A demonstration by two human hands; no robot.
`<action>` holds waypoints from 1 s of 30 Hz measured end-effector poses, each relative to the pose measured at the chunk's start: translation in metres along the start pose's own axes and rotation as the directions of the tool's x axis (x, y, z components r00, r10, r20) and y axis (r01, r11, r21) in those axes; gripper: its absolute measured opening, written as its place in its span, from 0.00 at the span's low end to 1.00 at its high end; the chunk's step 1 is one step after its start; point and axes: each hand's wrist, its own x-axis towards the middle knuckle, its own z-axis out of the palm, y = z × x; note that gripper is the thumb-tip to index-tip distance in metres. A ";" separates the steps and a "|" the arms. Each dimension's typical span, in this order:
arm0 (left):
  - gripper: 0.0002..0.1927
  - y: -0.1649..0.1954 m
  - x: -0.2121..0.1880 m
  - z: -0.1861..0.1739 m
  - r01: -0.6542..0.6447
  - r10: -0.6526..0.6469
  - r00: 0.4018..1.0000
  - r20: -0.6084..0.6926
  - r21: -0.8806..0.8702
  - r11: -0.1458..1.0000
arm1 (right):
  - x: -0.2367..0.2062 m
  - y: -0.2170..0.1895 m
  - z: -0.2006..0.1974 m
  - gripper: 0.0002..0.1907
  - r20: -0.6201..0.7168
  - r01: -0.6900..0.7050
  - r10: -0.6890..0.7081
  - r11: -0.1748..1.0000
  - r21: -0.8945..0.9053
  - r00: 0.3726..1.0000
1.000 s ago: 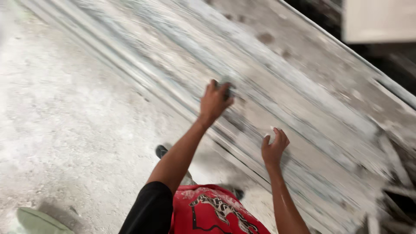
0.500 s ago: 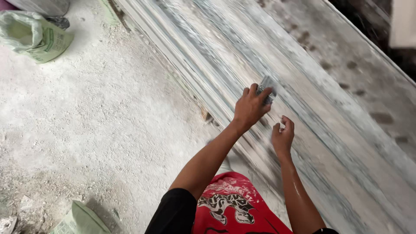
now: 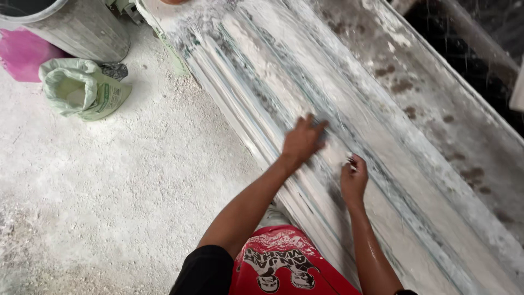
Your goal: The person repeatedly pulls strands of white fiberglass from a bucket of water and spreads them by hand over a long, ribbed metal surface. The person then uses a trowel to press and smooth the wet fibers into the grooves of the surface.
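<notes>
Hands (image 3: 327,158) on dusty ridged moulding (image 3: 284,71); grey bucket (image 3: 82,27), slumped green sack (image 3: 82,90) beyond.

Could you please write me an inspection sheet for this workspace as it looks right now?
Surface: long ribbed moulding, white and dusty, running diagonally, with a flat stained board beside it.
Job's things: left hand spread on the ribs, blurred; right hand curled on the moulding, perhaps on a small pale piece, too small to tell.
Clutter: green sack, open, on the floor; grey bucket beside it; pink sheet under the bucket.
Hands: both bare, dusted white.
Cables: nothing seen.
Surroundings: floor covered in white powder; dark gap beyond the board.
</notes>
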 end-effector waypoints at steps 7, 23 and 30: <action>0.25 -0.208 0.149 -0.140 0.070 -0.138 0.874 -0.466 -0.161 0.985 | 0.085 0.009 0.123 0.16 0.061 -0.012 0.016 0.997 -0.073 0.998; 0.16 -0.545 0.341 -0.354 0.043 -0.046 0.999 -0.009 0.563 0.825 | 0.174 -0.022 0.347 0.15 -0.037 -0.311 0.314 0.948 0.065 0.949; 0.23 -0.566 0.360 -0.328 0.266 -0.321 0.940 0.118 0.335 0.904 | 0.189 -0.031 0.387 0.14 -0.052 -0.379 0.384 0.922 0.077 0.922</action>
